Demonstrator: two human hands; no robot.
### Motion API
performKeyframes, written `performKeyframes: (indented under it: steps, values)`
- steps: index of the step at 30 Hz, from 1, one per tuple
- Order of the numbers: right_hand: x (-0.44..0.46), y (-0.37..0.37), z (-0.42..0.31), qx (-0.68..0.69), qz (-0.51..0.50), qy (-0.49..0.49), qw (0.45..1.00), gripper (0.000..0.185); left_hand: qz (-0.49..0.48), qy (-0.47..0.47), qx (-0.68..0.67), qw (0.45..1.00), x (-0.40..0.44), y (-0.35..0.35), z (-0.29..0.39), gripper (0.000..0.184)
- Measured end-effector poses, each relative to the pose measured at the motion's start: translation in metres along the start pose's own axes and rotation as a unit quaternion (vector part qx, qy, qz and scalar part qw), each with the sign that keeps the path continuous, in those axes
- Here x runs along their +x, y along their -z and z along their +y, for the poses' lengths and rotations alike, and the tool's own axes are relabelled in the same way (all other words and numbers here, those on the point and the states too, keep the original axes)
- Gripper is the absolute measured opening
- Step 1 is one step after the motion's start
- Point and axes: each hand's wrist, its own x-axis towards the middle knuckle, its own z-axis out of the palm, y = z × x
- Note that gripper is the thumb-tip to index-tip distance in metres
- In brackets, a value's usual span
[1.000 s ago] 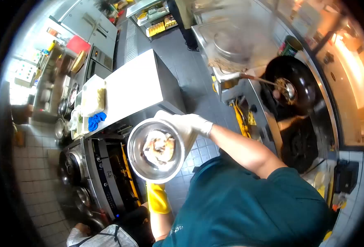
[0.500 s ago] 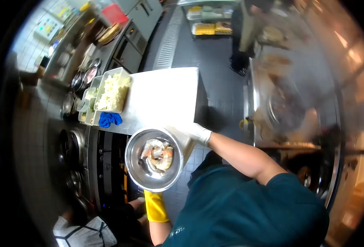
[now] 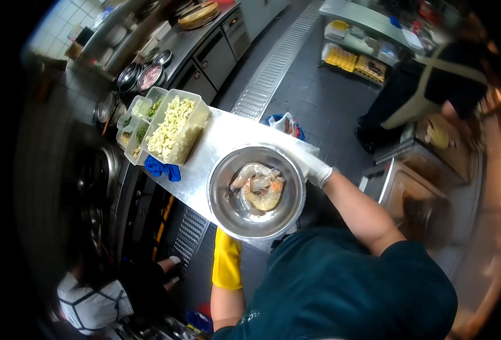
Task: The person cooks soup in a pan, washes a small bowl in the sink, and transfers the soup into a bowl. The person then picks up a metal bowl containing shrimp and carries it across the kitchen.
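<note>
A steel mixing bowl [image 3: 219,218] holds several large raw shrimp [image 3: 262,190] and hangs partly past the front edge of the steel table [image 3: 219,127]. My left hand [image 3: 228,258], in a yellow rubber glove, grips the bowl from its near side, its fingers hidden beneath. My right hand [image 3: 317,169], in a thin white glove, is at the bowl's far right side. The bowl covers its fingers in part, and a pale flat thing beside them cannot be made out.
A plastic tub of chopped pale vegetables [image 3: 174,127], smaller tubs and a blue cloth [image 3: 162,169] sit at the table's left. One co-worker [image 3: 94,303] is at lower left, another [image 3: 426,85] at upper right. A floor drain [image 3: 276,62] runs behind the table.
My view has turned and the surroundings have shifted. The bowl now appears larger, further right and slightly higher in view, with both hands still at it. A bag behind the table has come into sight.
</note>
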Motion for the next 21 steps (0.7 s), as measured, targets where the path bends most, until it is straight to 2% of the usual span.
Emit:
performKeyframes:
  steps: [7,11,13,14,16,17,21]
  values:
    - [0.103,0.157,0.004,-0.067,-0.104,-0.024,0.992,0.044,0.082,-0.026,-0.053,0.995,0.106,-0.113,-0.05,0.043]
    - [0.142,0.253,-0.021,-0.119,-0.135,-0.034,0.983,0.044,0.09,-0.021,-0.062,0.994,0.173,-0.195,-0.071,0.043]
    - [0.163,0.294,-0.024,-0.118,-0.127,-0.04,0.984,0.044,0.081,-0.009,-0.061,0.995,0.204,-0.232,-0.074,0.043]
    - [0.182,0.313,-0.007,-0.059,-0.093,-0.021,0.994,0.04,0.078,-0.003,-0.064,0.995,0.219,-0.25,-0.076,0.043]
    - [0.201,0.349,0.01,-0.055,-0.031,0.053,0.997,0.039,0.067,0.012,-0.068,0.995,0.247,-0.281,-0.078,0.044]
    - [0.202,0.371,0.002,-0.108,-0.005,0.105,0.989,0.037,0.064,0.019,-0.069,0.995,0.261,-0.296,-0.08,0.044]
    - [0.231,0.45,-0.032,-0.198,-0.057,0.054,0.977,0.038,0.043,0.04,-0.066,0.996,0.323,-0.342,-0.08,0.044]
